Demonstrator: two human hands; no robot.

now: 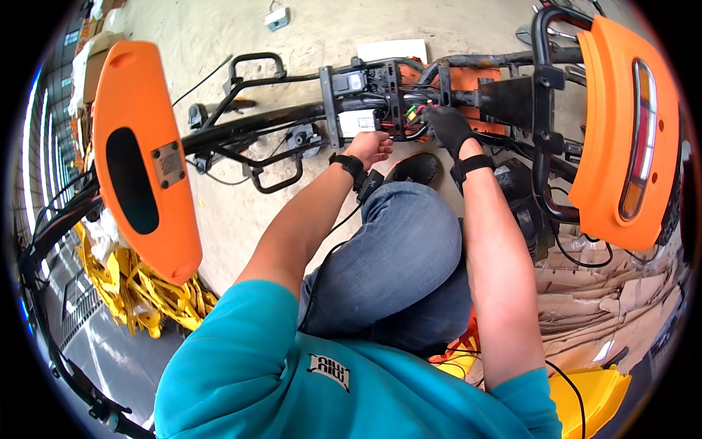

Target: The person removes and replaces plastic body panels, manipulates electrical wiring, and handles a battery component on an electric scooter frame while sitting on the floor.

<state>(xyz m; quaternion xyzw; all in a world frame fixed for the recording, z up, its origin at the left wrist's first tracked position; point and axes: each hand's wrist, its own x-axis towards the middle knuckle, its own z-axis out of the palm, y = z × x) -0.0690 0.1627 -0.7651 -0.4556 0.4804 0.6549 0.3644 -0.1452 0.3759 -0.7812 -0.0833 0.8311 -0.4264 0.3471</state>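
A black tubular scooter frame point(292, 113) stretches across in front of me, with wiring and boxed parts along its middle. My right hand point(447, 129), in a dark glove, is closed at a bundle of wires with small green and red connectors point(414, 112); its fingertips pinch among them. My bare left hand point(370, 148) is curled closed at the frame's near side, just below a silver-white control box point(357, 122). What its fingers hold, if anything, is hidden. A black module point(349, 83) sits beyond the control box.
An orange front panel point(150, 219) rises at left, and an orange rear cover point(596, 132) with a tail light stands at right. Yellow scraps point(139, 289) lie lower left. Flattened cardboard point(607, 307) and a yellow bin point(596, 395) are lower right. A grey box point(277, 19) rests on the floor.
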